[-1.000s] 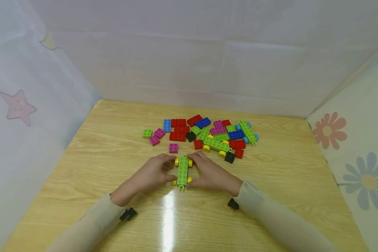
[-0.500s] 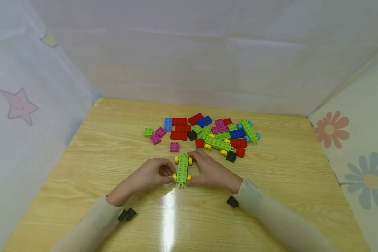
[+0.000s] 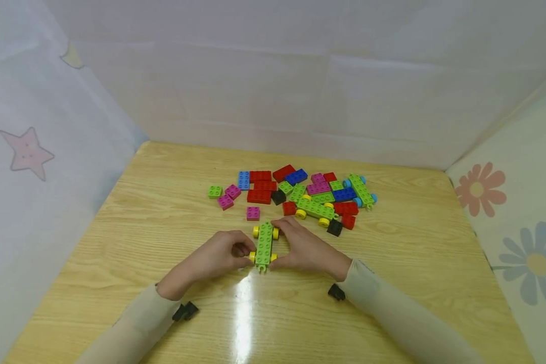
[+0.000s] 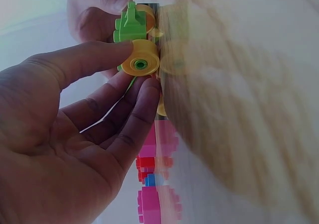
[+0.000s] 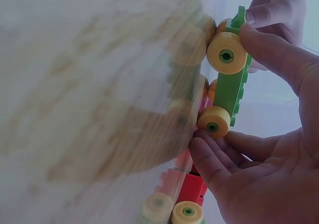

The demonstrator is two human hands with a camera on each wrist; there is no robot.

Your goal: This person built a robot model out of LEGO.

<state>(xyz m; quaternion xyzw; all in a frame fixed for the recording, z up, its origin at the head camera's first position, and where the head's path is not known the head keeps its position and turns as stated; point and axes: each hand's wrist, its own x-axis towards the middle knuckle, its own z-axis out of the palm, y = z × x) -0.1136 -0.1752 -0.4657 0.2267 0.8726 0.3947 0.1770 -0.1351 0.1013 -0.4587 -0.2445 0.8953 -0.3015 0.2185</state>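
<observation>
A light green toy car base (image 3: 264,245) with studs on top and yellow wheels stands on the table between both hands, its hook end toward me. My left hand (image 3: 216,259) pinches the near left yellow wheel (image 4: 149,52) between thumb and fingers. My right hand (image 3: 308,250) holds the right side lengthwise. Its thumb is at the near right wheel (image 5: 213,54), and its fingers touch the far right wheel (image 5: 204,118). The other fingertips are partly hidden behind the car in the head view.
Beyond the hands lie a pink brick (image 3: 253,213), red bricks (image 3: 259,196), a dark blue brick (image 3: 344,194) and several others. A second yellow-wheeled green base (image 3: 316,209) and a blue-wheeled one (image 3: 360,189) lie at the right of the pile. White cloth (image 3: 255,91) hangs behind the table.
My left fingers have come down from beside the far left wheel to the near left wheel. The right hand keeps its hold, and the car base stays almost in place.
</observation>
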